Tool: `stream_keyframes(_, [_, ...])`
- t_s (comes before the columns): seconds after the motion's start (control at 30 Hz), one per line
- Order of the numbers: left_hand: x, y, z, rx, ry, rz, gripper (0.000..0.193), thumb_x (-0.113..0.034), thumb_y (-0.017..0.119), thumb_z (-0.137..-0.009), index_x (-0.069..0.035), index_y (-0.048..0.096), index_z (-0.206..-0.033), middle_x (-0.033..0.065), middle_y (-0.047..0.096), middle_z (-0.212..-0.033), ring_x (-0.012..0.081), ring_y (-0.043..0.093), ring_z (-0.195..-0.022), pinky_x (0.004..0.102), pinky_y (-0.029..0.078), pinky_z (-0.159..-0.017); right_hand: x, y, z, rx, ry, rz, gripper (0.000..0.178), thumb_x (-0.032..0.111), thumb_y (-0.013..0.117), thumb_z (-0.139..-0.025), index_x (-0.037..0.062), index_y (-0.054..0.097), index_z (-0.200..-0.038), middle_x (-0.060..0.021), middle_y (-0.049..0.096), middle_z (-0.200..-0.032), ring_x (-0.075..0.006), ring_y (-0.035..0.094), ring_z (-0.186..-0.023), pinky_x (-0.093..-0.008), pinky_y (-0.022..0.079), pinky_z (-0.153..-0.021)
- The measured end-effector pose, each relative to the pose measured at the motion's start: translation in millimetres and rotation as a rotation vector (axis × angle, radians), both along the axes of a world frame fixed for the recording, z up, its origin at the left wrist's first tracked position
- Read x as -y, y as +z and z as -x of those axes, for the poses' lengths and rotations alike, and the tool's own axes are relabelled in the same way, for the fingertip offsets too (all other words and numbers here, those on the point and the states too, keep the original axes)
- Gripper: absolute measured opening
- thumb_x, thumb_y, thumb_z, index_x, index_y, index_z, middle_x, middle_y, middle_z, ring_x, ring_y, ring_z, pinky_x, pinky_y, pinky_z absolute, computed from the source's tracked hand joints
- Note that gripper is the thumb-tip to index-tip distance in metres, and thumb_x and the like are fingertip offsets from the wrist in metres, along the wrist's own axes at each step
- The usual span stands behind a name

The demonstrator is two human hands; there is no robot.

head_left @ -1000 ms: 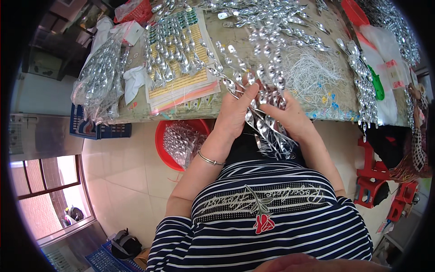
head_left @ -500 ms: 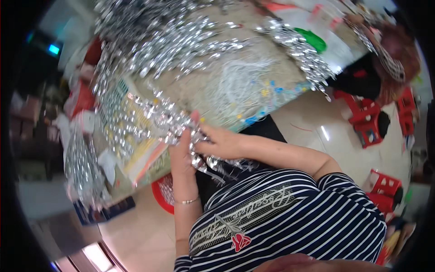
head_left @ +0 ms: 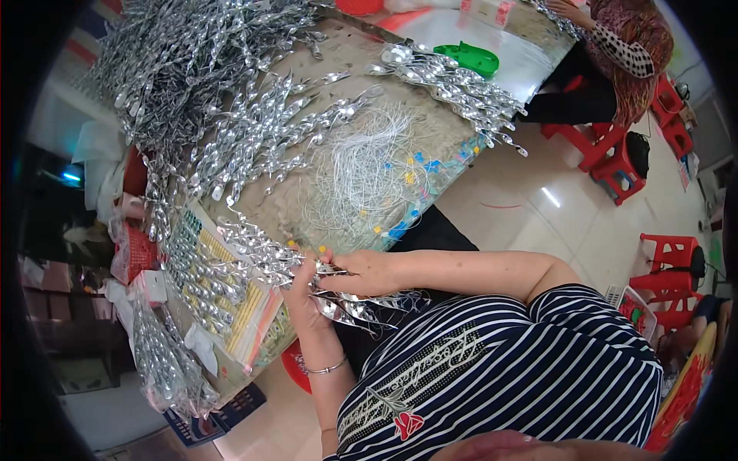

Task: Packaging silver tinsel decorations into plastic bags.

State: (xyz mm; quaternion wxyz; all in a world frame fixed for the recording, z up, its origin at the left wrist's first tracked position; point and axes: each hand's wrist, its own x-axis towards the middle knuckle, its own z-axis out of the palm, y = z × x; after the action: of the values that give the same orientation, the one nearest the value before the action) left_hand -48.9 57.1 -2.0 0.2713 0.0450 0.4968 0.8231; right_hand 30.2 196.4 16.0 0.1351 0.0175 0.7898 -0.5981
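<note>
Silver spiral strands [head_left: 265, 257]: we find them bunched at the near edge of the worktable [head_left: 350, 58], upper lengths slanting over the printed sheet [head_left: 257, 311], lower ends trailing past the hands toward the dark trousers [head_left: 438, 234].
Left hand [head_left: 304, 288]: gripping the bunch, thumb raised along it.
Right hand [head_left: 361, 270]: fingers bent onto the same bunch from the right, gripping beside the left hand.
White thread tangle [head_left: 361, 177]: on the table beyond the right hand, apart from it.
Handling: we judge that one hand should hold firm while the other draws the lengths parallel; light pressure seems best, as thin twists probably bend and snag.
Hidden fingertips: the left ones lie partly behind strands; we cannot tell the strand count or whether anything ties the bunch.
Lower ends: glare and overlap blur them.
Red tub [head_left: 294, 370]: mostly covered by the left forearm [head_left: 317, 349].
Co-worker's hand [head_left: 570, 14]: partly cut off at the top edge.
</note>
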Motion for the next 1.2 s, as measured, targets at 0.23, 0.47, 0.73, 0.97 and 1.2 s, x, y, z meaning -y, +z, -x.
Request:
stream_keyframes(0.23, [-10.2,16.9,-9.2,0.091,-0.29,-0.136,0.064,-0.004,0.068,-0.071,-0.002,0.039,-0.128,0.0261,0.057,-0.115,0.0344,0.056,-0.111,0.0471,0.044,-0.099,-3.8,7.5,-8.2,0.17,-0.031,0.382,0.049,0.051,0.044,-0.091,0.0051,0.059,-0.085,-0.0039,0.053,-0.061,-0.0147,0.05,-0.049,-0.0294,0.037,-0.045])
stream_keyframes(0.47, [-14.7,-0.8,-5.0,0.041,-0.312,-0.176,0.07,-0.003,0.068,-0.068,0.001,0.035,-0.129,0.0181,0.064,-0.088,0.0334,0.065,-0.087,0.0485,0.043,-0.099,-9.0,7.6,-20.6,0.3,-0.135,0.483,0.05,0.056,0.047,-0.086,0.0082,0.058,-0.09,-0.0009,0.047,-0.06,-0.0104,0.041,-0.043,-0.0277,0.029,-0.041])
stream_keyframes(0.73, [-19.5,10.8,-8.2,0.09,-0.184,-0.135,0.055,0.001,0.06,-0.075,-0.003,0.039,-0.125,0.0137,0.06,-0.081,0.0301,0.064,-0.076,0.0435,0.056,-0.072,-59.9,-5.4,-38.7,-0.084,-0.304,-0.008,0.057,0.053,0.055,-0.087,0.0006,0.063,-0.108,-0.0131,0.065,-0.097,-0.0185,0.061,-0.085,-0.032,0.048,-0.075])
stream_keyframes(0.97, [-20.4,10.6,-9.5,0.06,-0.034,-0.031,0.049,-0.001,0.062,-0.082,-0.002,0.039,-0.125,0.0157,0.064,-0.087,0.024,0.064,-0.075,0.0383,0.055,-0.066,-245.5,-7.2,-19.9,-0.385,-0.749,-0.822,0.03,0.024,0.062,-0.085,0.0023,0.063,-0.105,-0.0154,0.061,-0.094,-0.0262,0.059,-0.088,-0.0366,0.048,-0.079])
stream_keyframes(1.2, [-14.6,1.0,-7.7,0.103,0.033,-0.069,0.048,0.002,0.062,-0.081,-0.002,0.042,-0.124,0.017,0.064,-0.087,0.0248,0.065,-0.078,0.0378,0.055,-0.066,-278.9,-22.3,-4.7,-0.169,-0.848,-1.102,0.017,0.02,0.059,-0.079,0.0053,0.062,-0.086,-0.021,0.058,-0.099,-0.0377,0.059,-0.09,-0.0462,0.049,-0.077])
